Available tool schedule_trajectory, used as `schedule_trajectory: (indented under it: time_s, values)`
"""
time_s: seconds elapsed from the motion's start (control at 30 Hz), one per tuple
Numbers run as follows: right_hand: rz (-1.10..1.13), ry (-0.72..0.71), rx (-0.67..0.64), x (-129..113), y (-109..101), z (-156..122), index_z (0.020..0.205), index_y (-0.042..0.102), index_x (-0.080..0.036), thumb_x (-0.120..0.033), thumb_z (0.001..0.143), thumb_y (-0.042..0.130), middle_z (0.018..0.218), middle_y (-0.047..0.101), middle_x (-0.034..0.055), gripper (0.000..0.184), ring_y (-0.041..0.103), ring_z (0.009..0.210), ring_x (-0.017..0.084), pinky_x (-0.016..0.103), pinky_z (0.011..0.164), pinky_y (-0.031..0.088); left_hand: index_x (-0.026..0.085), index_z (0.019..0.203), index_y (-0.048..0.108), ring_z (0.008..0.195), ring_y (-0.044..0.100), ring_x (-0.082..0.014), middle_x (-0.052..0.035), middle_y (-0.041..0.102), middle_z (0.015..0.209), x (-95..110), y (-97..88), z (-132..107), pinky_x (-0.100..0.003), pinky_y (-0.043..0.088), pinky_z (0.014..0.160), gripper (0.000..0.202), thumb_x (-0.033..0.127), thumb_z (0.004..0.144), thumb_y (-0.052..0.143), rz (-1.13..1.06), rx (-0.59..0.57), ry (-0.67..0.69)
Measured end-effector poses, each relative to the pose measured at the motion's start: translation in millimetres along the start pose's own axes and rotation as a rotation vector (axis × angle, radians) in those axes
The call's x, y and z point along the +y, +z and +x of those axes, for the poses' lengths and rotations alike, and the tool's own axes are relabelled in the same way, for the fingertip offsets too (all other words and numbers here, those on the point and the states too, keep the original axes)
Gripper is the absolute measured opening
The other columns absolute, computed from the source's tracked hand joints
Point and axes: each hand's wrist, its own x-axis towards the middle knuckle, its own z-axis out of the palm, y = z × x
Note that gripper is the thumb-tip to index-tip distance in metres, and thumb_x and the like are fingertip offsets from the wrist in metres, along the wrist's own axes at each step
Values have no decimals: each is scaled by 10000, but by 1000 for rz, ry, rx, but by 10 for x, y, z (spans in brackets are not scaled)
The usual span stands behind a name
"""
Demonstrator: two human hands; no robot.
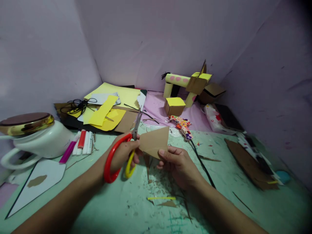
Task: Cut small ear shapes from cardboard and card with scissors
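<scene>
In the middle of the head view, a brown piece of cardboard (156, 141) is held up above the table by both hands. My left hand (125, 151) is closed, with scissors (112, 162) hooked on it and its fingertips on the cardboard's left edge. The scissors have one red and one yellow handle, and their blades point up and away. My right hand (177, 162) pinches the lower right corner of the cardboard between thumb and fingers. Beneath the hands lie small cardboard scraps (168, 203) and a thin yellow strip (161, 198).
At the back stands a yellow-and-cardboard animal figure (179, 79), with a small box (174, 106) before it. Yellow paper sheets (114, 94) and black cord (79, 106) are at back left. Markers (83, 143) lie beside a white cup (48, 136). A glue gun (186, 131) trails its cable rightward.
</scene>
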Motion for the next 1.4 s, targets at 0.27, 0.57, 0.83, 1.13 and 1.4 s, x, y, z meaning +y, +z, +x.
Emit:
schedule_trajectory:
  time_s: [0.27,0.57,0.83,1.13,1.4]
  values:
    - [17,-90,65,-61,-45,19,697,697,-96,-281,528,793,660,640,35,268,494,447,72,213,456,467,165,1035,567,760,634,-376,-162,677,831,58,-291,76,-389,430,554,344,337,800,386,1395,291,69]
    - [22,-65,44,-39,-35,18,696,702,-93,-273,521,800,638,631,28,270,482,436,65,198,436,459,163,1050,586,856,624,-263,-110,660,922,83,-191,48,-356,479,706,327,287,755,517,915,396,268]
    - [6,14,-22,1,-11,-5,641,663,-86,-246,541,791,588,606,16,227,480,405,49,170,404,456,161,540,515,296,361,-47,49,480,388,-89,106,23,-158,253,297,298,391,637,679,7,-89,-36]
    - [103,225,-51,-105,-18,29,771,656,-75,-195,809,510,590,630,47,193,575,400,106,212,392,524,156,495,494,275,323,-15,70,452,355,-76,121,40,-123,194,281,256,286,562,704,-67,0,-103]
    - [51,229,-36,-140,-15,12,763,649,-58,-119,800,484,571,646,69,180,595,394,115,181,356,485,154,515,505,270,313,-15,71,455,342,-67,109,56,-125,180,277,254,268,527,731,-78,3,-119]
